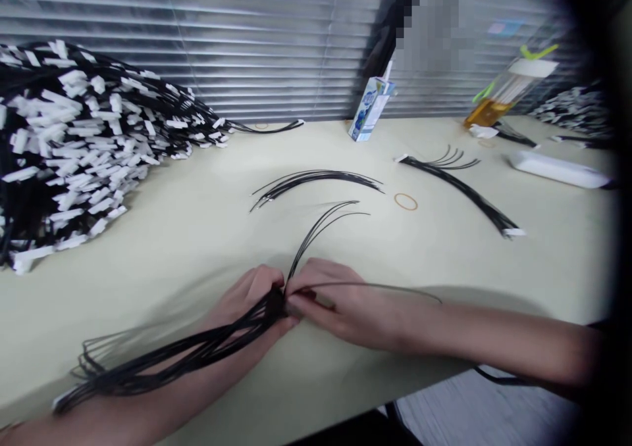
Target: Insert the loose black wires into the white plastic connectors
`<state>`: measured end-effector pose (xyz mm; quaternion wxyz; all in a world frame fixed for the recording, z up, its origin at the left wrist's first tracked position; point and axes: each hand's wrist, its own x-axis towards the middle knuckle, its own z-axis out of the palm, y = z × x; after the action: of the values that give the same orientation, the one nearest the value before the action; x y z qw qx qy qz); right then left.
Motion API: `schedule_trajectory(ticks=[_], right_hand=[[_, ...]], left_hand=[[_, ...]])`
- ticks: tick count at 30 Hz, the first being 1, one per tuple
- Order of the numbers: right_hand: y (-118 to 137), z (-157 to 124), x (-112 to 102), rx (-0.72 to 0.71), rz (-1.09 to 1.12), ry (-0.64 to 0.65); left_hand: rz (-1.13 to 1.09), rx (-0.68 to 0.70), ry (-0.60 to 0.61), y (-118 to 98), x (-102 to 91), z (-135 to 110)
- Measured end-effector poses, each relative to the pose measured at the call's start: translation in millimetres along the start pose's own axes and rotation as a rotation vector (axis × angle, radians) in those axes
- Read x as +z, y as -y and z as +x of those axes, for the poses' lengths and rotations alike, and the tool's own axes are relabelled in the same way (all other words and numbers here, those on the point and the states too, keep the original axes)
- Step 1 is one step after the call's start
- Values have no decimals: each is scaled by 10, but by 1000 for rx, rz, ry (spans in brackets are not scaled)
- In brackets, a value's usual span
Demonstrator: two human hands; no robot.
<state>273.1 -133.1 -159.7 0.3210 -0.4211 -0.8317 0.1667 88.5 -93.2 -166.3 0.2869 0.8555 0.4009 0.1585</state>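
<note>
My left hand [261, 288] is closed around one end of a black wire harness [197, 347], near a dark connector block [274, 301]. The bundle trails back over my left forearm to a whitish end at lower left. My right hand [330, 295] pinches a single thin wire [380, 285] close to the block; its loose end runs out over my right wrist. Several other thin wires [309, 235] fan upward from between the two hands. Both sets of fingertips nearly meet, so the exact contact at the block is hidden.
A large heap of black cables with white connectors [74, 137] fills the left. Loose wires [316, 176], a rubber band [405, 201] and another harness [459, 183] lie beyond my hands. A drink carton [370, 110], an amber drink bottle [508, 91] and a white object [557, 168] stand farther back.
</note>
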Motion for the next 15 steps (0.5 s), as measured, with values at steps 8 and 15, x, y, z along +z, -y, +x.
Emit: schedule_trajectory(ticks=[8,15], right_hand=[[11,-12,-21,55,67,-48],[17,-19,0,17,-30,-1]], left_hand=[[-1,-31,52,-23,-29,-40],[2,-62,59,-48,-38,-9]])
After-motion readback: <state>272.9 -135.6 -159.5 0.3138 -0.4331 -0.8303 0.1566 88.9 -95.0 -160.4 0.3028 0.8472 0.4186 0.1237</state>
